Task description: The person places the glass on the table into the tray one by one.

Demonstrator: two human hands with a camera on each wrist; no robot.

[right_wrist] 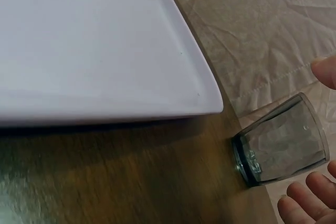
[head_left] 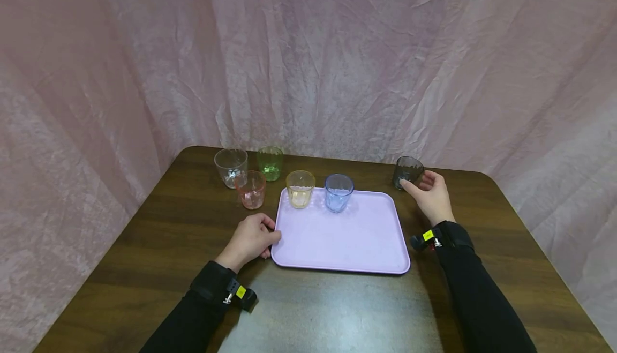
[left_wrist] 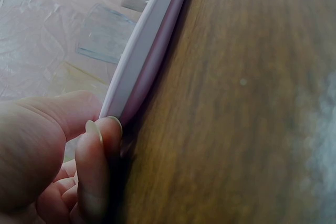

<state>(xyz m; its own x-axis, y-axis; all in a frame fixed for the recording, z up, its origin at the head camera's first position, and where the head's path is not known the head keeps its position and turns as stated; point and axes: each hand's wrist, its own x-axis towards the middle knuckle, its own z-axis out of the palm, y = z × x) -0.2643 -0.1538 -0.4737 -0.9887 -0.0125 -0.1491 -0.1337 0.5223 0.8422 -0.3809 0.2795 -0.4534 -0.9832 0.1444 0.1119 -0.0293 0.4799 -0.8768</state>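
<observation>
My left hand [head_left: 249,239] is pinching the tray [head_left: 366,240] at its 9 o'clock side. My right hand [head_left: 430,196], the nearer one, is bracketing the dark glass [head_left: 407,171], its fingers [right_wrist: 303,196] being apart and not clenching; whether they are touching, I cannot tell. The glass is standing about upright at 10 o'clock from this hand, near the table's [head_left: 482,224] far edge. The tray's bare right half is lying at 8 o'clock from it.

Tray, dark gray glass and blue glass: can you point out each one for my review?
Tray [head_left: 349,243]: head view, on the bare flat surface.
Dark gray glass [right_wrist: 282,144]: right wrist view, on the side wall.
Blue glass [head_left: 338,198]: head view, on the near side wall.
</observation>
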